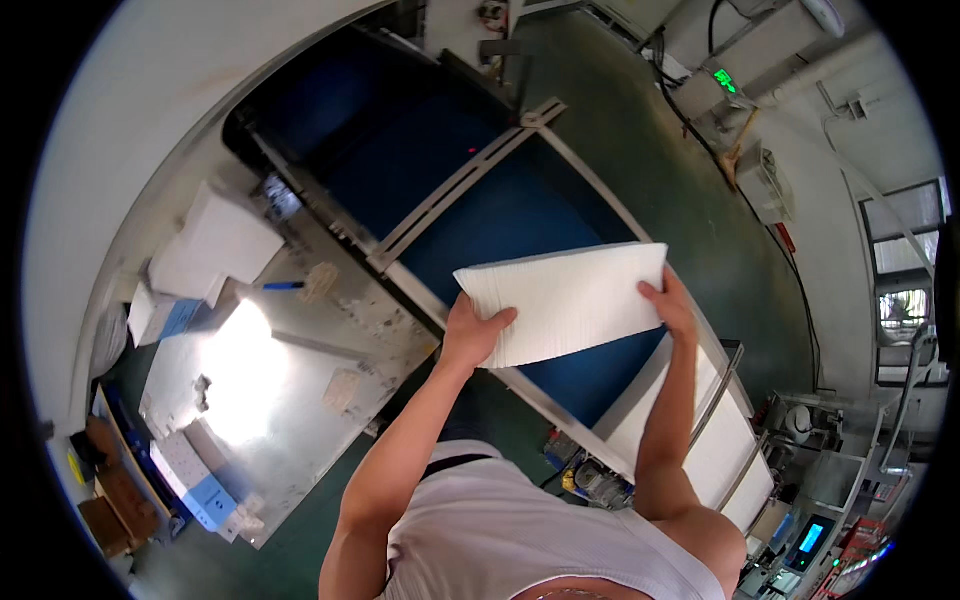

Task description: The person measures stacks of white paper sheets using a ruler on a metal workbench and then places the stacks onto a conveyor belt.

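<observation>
A thick stack of white sheets (pixel 570 300) spans the space between my two hands, its many layers showing as fine lines along the edge. My left hand (pixel 475 332) grips the left end, thumb on top and fingers hidden beneath. At the right end my right hand (pixel 670 303) holds the stack the same way. Under it runs a blue conveyor belt (pixel 500 215) between metal side rails. More white sheet material (pixel 645 400) lies at the belt's near right end, by my right forearm.
To my left stands a metal table (pixel 300 400) with a blue pen (pixel 284 286), a white stack (pixel 220 240) and a blue-and-white box (pixel 195 485). A metal crossbar (pixel 455 190) spans the belt. Machinery with a lit screen (pixel 812 538) stands at the lower right.
</observation>
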A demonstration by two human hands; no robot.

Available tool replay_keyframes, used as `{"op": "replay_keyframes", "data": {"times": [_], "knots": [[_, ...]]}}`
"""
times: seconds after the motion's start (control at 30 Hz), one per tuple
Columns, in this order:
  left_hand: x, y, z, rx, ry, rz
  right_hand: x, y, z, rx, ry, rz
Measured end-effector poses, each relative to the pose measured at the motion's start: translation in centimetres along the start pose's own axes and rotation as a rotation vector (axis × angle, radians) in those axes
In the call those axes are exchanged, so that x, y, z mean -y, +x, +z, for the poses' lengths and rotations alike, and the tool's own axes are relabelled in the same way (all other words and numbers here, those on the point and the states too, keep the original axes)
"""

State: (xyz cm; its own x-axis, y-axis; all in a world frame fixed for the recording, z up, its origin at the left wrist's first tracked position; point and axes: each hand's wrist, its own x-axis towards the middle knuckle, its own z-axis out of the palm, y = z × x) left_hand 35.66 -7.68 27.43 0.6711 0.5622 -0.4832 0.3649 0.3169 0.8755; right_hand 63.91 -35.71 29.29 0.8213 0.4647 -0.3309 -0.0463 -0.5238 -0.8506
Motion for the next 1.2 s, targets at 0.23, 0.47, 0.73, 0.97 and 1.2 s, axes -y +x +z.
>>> {"op": "replay_keyframes", "data": {"times": [0.23, 0.47, 0.73, 0.97, 1.2], "knots": [[5.5, -12.3, -23.8, -0.293, -0.147, 0.031, 13.4, -9.1, 20.6, 0.215, -0.23, -0.316], [21.4, -24.5, -46.8, -0.63, -0.558, -0.077, 16.6, -16.2, 54.9, 0.672, -0.489, -0.299], [34.3, -30.5, -60.2, -0.854, -0.532, -0.207, 8.5, -21.8, 79.0, 0.815, -0.531, -0.37], [41.0, -28.2, -63.1, -0.84, -0.637, -0.205, 3.6, -16.3, 81.5, 0.848, -0.629, -0.322], [43.2, -32.2, -63.5, -0.797, -0.877, -0.204, 6.0, -17.6, 81.9, 0.864, -0.621, -0.234]]}}
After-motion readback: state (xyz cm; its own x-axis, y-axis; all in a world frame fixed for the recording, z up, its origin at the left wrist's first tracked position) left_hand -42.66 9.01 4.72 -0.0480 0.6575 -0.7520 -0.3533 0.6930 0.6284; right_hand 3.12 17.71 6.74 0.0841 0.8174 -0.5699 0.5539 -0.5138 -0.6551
